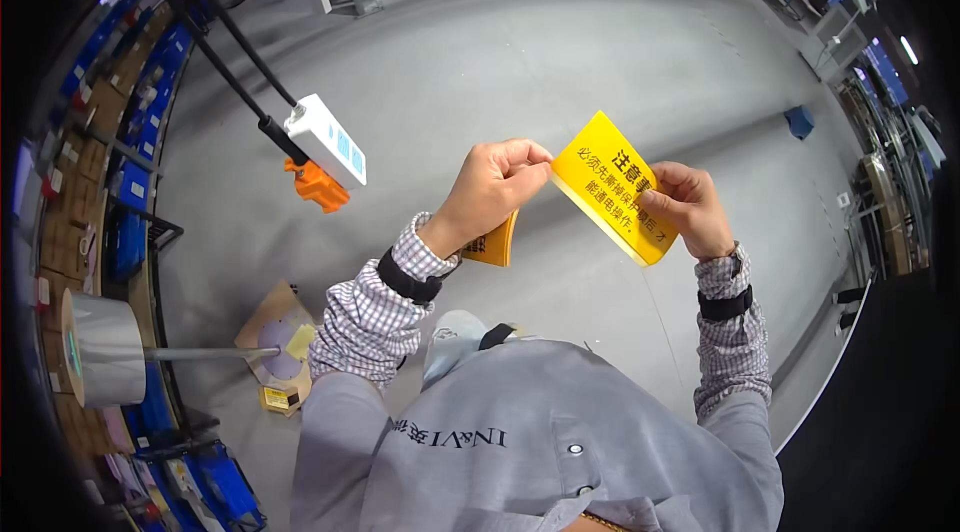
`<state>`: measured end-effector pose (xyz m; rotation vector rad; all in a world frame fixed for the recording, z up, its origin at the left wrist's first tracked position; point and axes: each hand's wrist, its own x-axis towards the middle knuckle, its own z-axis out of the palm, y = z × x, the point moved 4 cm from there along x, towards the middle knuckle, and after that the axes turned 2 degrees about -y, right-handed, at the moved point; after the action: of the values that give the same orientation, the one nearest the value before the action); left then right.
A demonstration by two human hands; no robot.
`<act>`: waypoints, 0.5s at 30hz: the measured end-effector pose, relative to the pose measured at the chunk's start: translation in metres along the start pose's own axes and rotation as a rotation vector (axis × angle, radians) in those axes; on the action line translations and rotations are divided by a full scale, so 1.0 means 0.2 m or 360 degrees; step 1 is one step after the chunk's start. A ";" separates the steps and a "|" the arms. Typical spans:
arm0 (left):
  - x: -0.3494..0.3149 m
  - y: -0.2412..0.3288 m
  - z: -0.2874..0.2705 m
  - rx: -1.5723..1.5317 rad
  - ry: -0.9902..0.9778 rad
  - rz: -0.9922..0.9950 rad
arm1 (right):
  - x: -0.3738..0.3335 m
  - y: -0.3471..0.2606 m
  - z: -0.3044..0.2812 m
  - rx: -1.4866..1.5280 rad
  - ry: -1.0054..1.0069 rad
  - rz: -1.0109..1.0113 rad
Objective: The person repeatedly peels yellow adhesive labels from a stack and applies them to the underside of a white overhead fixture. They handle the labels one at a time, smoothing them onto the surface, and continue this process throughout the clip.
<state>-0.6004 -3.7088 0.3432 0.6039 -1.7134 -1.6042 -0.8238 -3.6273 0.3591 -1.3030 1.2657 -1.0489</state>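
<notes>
Head view, looking down over our own chest and forearms.

Item one: yellow label sheet [612, 190] with black print, held up in front of us between both hands, tilted so its upper corner points away. Our left hand [492, 190] is closed in a pinch, thumb and fingers meeting on the sheet's left corner. Our right hand [688, 207] is likewise closed, fingers curled and thumb pressed on the sheet's right edge near the lower end.

Item two: small stack of further yellow labels [496, 244], seen just under the left wrist; whether the left hand also holds it, we cannot tell.

Item three: checked shirt cuffs with a black wrist strap [407, 282] on the left forearm and another on the right.

Item four: white rectangular box [328, 140] with an orange clamp [318, 186], mounted on a black pole, to our left and apart from the hands.

Item five: roll of silver tape [100, 347] on a horizontal rod, lower left.

Item six: blue bins [150, 132] along shelving at the left rim.

Item seven: grey floor [520, 62] beneath everything.
</notes>
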 end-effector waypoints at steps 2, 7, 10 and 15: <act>-0.07 0.02 -0.02 0.0079 -0.0002 -0.0009 | -0.03 0.00 0.06 0.0023 0.0000 -0.0029; -0.03 0.06 -0.05 0.0168 0.0013 0.0065 | 0.00 -0.03 0.07 0.0072 0.0012 -0.0044; 0.02 0.08 -0.08 0.0086 -0.0035 0.0060 | 0.07 -0.02 0.07 0.0174 0.0035 0.0000; 0.22 0.09 -0.15 0.0016 -0.0028 0.0075 | 0.25 -0.14 0.07 -0.1306 0.0696 -0.0884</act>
<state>-0.6043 -3.7593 0.3678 0.5524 -1.7370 -1.5731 -0.8031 -3.6778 0.3833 -2.2211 1.8262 -1.2972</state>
